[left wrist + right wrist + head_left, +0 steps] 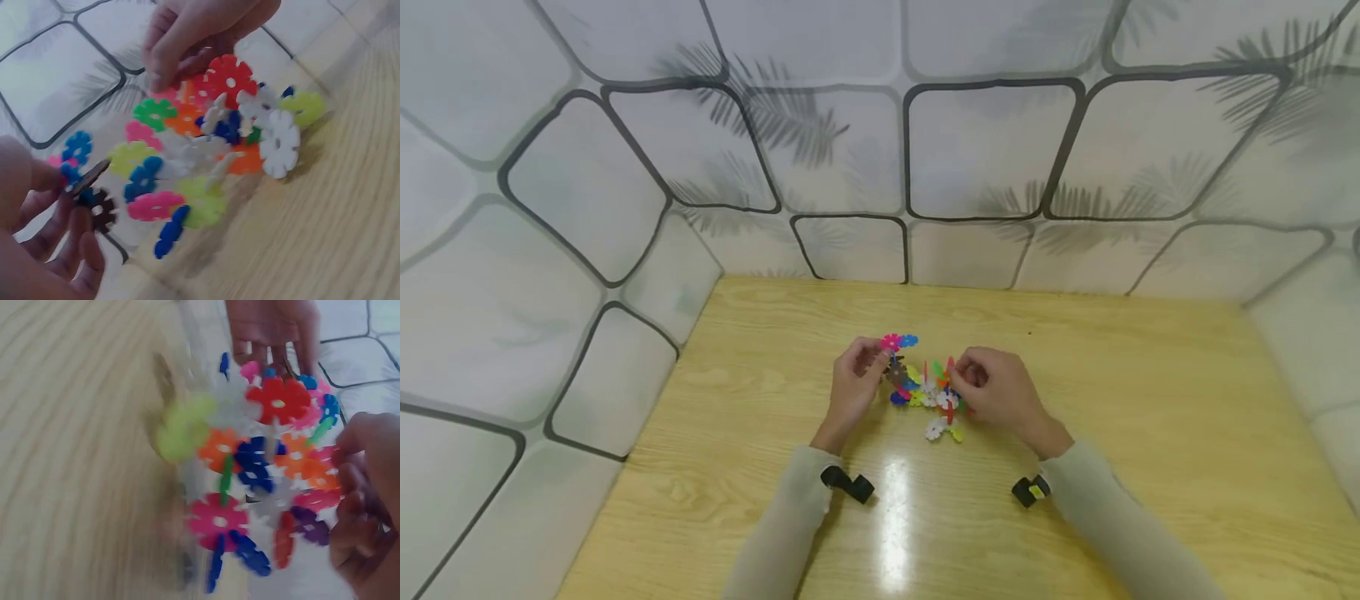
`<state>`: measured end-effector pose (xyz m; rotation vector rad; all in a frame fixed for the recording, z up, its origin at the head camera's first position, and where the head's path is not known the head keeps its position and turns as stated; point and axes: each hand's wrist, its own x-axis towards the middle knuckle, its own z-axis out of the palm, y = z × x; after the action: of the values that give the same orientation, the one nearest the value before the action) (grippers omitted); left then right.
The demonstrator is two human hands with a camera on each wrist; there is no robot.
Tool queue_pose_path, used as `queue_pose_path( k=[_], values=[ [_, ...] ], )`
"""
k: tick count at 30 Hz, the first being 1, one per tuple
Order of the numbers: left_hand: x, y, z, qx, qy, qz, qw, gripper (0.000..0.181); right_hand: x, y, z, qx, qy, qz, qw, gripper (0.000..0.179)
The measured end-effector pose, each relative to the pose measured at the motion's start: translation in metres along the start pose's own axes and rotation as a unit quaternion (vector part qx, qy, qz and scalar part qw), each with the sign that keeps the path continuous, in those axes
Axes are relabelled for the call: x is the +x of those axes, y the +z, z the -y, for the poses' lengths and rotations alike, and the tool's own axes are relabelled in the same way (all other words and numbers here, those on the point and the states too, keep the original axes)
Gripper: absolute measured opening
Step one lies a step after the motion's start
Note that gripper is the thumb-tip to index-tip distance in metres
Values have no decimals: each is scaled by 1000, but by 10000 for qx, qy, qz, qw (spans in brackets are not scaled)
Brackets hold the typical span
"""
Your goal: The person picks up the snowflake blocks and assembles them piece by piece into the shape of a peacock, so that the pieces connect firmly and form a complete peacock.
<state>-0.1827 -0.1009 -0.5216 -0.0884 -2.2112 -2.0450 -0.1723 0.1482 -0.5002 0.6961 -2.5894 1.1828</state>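
Observation:
A cluster of interlocked snowflake discs (928, 390), flower-shaped plastic pieces in many colours, lies between the hands on the table. My left hand (855, 379) pinches a smaller group of discs at the cluster's left: a brown disc (102, 210), a blue disc (77, 147) and a pink disc (891, 342). In the left wrist view a gap shows between this group and the cluster. My right hand (1003, 392) holds the cluster's upper right side by its fingertips, at pink and orange discs (322, 474). Its fingers partly hide the disc they pinch.
The wood-grain table (1150, 400) spreads around the hands. Patterned panels (985, 150) stand along its back and left side. Black wrist cameras (847, 483) are strapped over both sleeves.

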Motion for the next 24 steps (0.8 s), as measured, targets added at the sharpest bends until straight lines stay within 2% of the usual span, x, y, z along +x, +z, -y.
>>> queue_pose_path(
  k=[3, 5, 7, 9, 12, 15, 19, 24],
  values=[
    [-2, 6, 1, -110, 132, -496, 9986, 17, -5, 3, 0, -254, -704, -428, 9963, 12],
    [-3, 10, 2, -146, 176, -706, 9972, 16, -7, 6, -2, -413, -1154, -610, 9906, 11],
    [-4, 14, 4, -175, 190, -700, 9972, 16, -10, 9, -3, -450, -1493, -673, 9855, 12],
    [-6, 18, 5, -304, 143, -468, 9983, 16, -14, 13, -4, -401, -1663, -624, 9833, 13],
    [-9, 24, 6, -835, -72, 82, 9965, 17, -18, 18, -3, -216, -1614, -483, 9855, 14],
    [-11, 29, 6, -1390, -427, 458, 9883, 17, -20, 20, 1, -188, -1432, -411, 9887, 14],
    [-13, 32, 7, -1843, -785, 481, 9785, 13, -21, 20, 5, -139, -1216, -356, 9918, 14],
    [-15, 34, 7, -2069, -902, 376, 9735, 11, -28, 17, 3, 44, -986, -361, 9945, 19]
  ],
)
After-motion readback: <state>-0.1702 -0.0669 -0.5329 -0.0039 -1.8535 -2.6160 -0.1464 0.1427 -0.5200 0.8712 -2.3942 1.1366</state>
